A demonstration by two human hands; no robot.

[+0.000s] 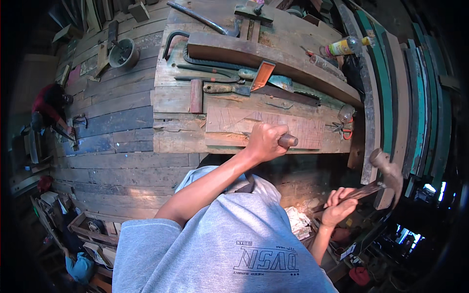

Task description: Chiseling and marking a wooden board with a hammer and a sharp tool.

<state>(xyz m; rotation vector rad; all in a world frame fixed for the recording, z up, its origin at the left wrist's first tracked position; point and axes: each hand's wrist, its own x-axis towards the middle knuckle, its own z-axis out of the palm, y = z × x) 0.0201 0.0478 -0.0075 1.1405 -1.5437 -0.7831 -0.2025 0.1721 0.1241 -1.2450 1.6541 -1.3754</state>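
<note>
Left grip [266, 141] tight round one tool [288, 141] — seemingly a chisel — over one marked board [300, 129], right grip [338, 207] round one hammer [389, 177]

One hammer [389, 175] (held), one bucket [131, 62]

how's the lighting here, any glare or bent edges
In the head view, light catches the left hand and grey shirt; the space beneath the workbench is shadowed; small bright patches at lower right are washed out; boards at right bow with the fisheye, and the corners go black.
</note>
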